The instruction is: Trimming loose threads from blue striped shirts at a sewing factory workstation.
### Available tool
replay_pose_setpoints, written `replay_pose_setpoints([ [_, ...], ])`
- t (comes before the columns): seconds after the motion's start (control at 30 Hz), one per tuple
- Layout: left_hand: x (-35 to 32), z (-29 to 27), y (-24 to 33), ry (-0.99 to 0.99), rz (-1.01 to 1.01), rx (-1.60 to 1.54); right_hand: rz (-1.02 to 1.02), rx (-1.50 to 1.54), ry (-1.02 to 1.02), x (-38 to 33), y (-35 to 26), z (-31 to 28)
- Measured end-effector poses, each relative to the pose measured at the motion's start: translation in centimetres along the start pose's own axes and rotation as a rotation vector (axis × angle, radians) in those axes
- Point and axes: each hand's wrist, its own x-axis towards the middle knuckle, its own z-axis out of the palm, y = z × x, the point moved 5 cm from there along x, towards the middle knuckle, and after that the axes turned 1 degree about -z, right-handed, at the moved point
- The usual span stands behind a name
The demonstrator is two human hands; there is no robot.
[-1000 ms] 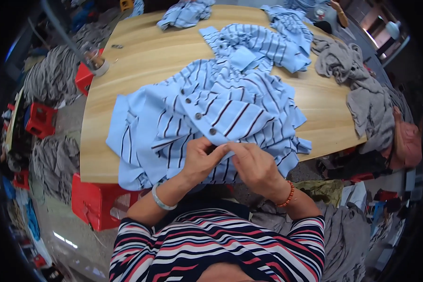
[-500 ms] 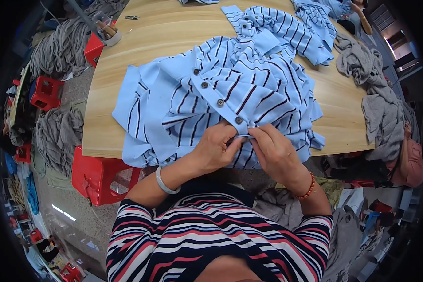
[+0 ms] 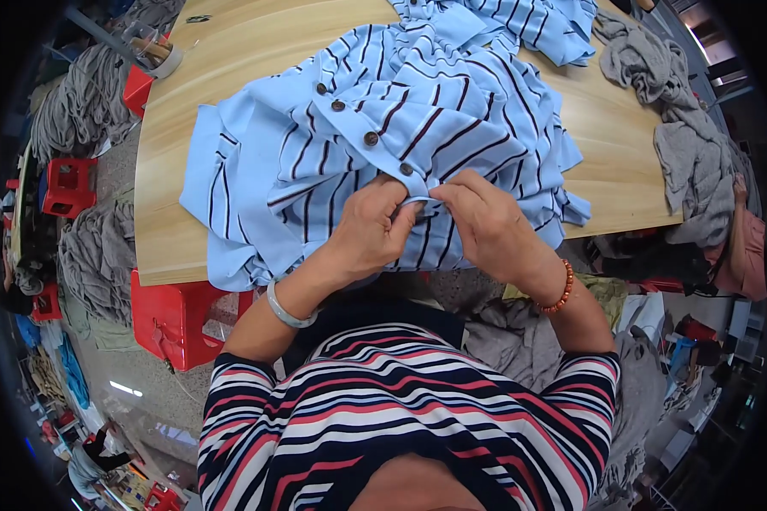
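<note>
A light blue knit cardigan (image 3: 477, 128) with dark stripes lies bunched on the table in front of me. Dark buttons run down its plain blue front band (image 3: 349, 128), which slants toward my hands. My left hand (image 3: 375, 223) is closed on the lower end of that band, thumb and fingers pinching its edge. Right beside it, my right hand (image 3: 483, 223) pinches the same edge between thumb and forefinger. Whatever lies under the fingertips is hidden. The lowest button in sight (image 3: 406, 169) sits just above my left fingers.
The wooden table (image 3: 166, 204) ends just in front of me. More striped blue knitwear (image 3: 537, 30) lies at its far side. Grey garments (image 3: 694, 162) drape over the right edge. A clear cup (image 3: 158, 55) stands at the far left corner; a red stool (image 3: 175, 328) is below the left edge.
Both hands keep their pinch on the band's end. Hands, cardigan and table now appear higher in the picture and slightly to the left, as the view has shifted.
</note>
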Motion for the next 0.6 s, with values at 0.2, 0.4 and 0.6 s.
replay_pose_setpoints([
  [0.2,0.4,-0.1,0.2,0.071,0.087,0.061,-0.033,0.106,-0.009,-0.3,1.1,-0.4],
  [0.4,-0.1,0.3,-1.5,-0.053,-0.018,-0.029,-0.074,0.142,-0.143,-0.7,1.2,0.3],
  [0.6,-0.7,1.1,-4.4,-0.324,-0.343,-0.59,-0.094,0.189,-0.189,-0.5,-0.3,-0.5],
])
